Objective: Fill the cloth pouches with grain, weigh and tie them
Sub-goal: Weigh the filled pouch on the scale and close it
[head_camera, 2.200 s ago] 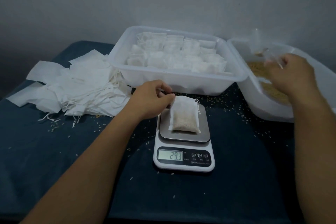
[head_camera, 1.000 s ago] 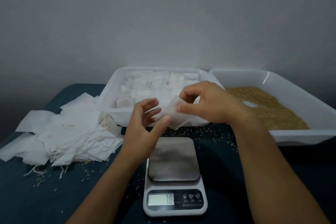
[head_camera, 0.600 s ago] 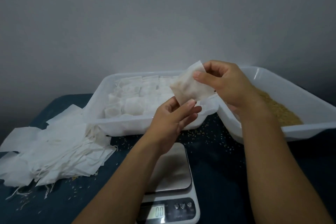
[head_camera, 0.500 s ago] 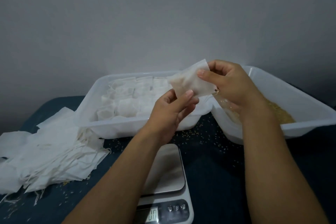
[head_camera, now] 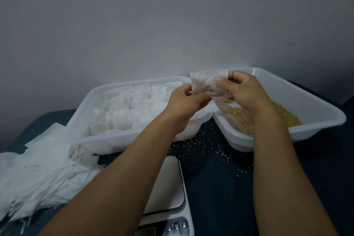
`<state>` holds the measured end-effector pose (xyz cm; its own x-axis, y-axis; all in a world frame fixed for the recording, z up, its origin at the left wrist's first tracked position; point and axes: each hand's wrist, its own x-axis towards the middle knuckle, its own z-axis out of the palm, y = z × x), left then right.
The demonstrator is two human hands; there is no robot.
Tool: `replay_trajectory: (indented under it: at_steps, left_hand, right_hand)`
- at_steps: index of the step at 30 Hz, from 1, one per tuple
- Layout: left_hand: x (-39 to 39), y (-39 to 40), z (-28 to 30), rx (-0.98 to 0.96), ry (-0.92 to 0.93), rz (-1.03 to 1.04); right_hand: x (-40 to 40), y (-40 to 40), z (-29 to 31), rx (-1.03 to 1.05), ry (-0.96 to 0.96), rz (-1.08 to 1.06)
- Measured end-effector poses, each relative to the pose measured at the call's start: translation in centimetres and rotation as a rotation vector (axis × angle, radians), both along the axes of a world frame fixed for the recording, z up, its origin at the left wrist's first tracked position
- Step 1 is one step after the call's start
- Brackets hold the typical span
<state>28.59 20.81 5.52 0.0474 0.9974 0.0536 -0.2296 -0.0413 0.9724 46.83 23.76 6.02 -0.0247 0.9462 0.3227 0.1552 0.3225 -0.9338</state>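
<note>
Scale (head_camera: 166,184) (partly under forearm) below filled-pouch tub (head_camera: 86,105).

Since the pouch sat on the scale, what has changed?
Both hands took the pouch up off the scale and now pinch it over the grain tray. Filled-pouch tray and empty pouches stayed.

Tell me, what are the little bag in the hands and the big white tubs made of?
The little bag looks like thin, matte white cloth or a paper-like fabric: it creases softly and its filling shows faintly through. The tubs, one with filled bags and one with grain, look like smooth, slightly see-through white plastic with a soft shine on the rims.
</note>
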Motion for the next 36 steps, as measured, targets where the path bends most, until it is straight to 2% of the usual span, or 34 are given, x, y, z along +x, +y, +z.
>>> replay_trajectory:
  at_steps: [10, 36]
  left_hand:
    - [1.4, 1.4, 0.4, 0.058, 0.125, 0.041]
    - [2.2, 2.0, -0.3, 0.044, 0.144, 0.022]
  right_hand:
    - [0.8, 0.2, -0.3, -0.042, 0.043, -0.094]
    - [1.4, 0.6, -1.3, -0.104, 0.018, -0.116]
